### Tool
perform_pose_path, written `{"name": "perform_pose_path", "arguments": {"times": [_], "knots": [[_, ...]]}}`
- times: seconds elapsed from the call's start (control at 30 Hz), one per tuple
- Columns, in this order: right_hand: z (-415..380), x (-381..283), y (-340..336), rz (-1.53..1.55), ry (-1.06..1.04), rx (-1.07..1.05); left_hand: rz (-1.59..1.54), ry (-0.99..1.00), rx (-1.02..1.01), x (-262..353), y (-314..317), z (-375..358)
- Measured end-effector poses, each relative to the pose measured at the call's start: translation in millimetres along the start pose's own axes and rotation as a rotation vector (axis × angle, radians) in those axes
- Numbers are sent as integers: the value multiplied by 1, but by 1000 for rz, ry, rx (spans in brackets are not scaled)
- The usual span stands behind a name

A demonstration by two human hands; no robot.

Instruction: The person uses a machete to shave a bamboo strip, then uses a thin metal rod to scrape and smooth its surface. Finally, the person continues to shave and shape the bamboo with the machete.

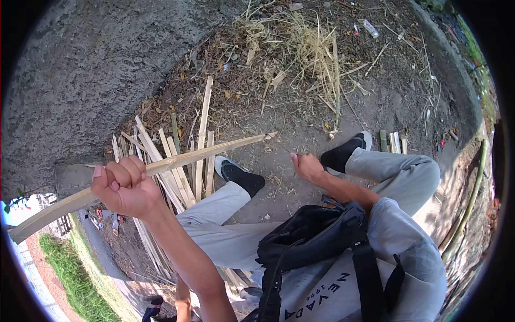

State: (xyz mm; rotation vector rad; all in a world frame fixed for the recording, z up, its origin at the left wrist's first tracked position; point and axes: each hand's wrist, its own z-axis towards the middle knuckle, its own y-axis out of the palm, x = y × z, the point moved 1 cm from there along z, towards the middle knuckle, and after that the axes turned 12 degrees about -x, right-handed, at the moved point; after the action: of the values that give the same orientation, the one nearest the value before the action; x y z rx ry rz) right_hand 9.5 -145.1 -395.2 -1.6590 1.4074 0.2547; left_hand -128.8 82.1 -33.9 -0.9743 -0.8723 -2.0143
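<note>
Wrapped in a fist, my left hand (126, 185) grips a long bamboo strip (198, 154). The strip slants from the lower left up to a frayed tip in front of my legs. My right hand (308, 166) is closed low beside my right shoe, a short distance from that tip. A thin line seems to run between the tip and my fingers, too fine to name. Under the held strip, a pile of split bamboo strips (166, 142) lies beside my left shoe (241, 176).
Dry straw (300, 43) covers the soil ahead. A rough grey rock-like surface (96, 70) rises on the left. Short bamboo pieces (394, 142) lie beyond my right shoe, and a green pole (472, 198) at far right. Part of another person's limb (183, 300) shows at the bottom.
</note>
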Motion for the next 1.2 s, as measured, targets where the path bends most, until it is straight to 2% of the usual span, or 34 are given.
{"name": "perform_pose_path", "arguments": {"times": [0.17,0.27,0.37,0.57,0.67,0.77,0.87,0.97,1.07,1.2], "knots": [[-16,-33,-5,25,-215,43,-33,3,-58,-3,-5,2],[24,27,39,50,167,-27,-84,-28,-98,-1,-4,2],[23,17,15,72,89,-26,-35,-7,-67,0,8,-1],[4,4,7,69,102,16,-1,16,-59,-1,15,-3],[16,8,13,224,162,-34,-21,13,-106,1,12,-6],[-1,-40,-9,762,303,-196,-38,13,-137,-1,14,-1],[-10,-49,-6,213,-312,78,-5,19,-97,-4,20,4],[-7,-30,11,138,-267,115,-23,-1,-91,-3,20,4],[11,25,17,39,37,-38,-18,10,-116,-2,17,1],[14,19,18,-10,30,32,8,16,-79,-1,25,-7]]}}
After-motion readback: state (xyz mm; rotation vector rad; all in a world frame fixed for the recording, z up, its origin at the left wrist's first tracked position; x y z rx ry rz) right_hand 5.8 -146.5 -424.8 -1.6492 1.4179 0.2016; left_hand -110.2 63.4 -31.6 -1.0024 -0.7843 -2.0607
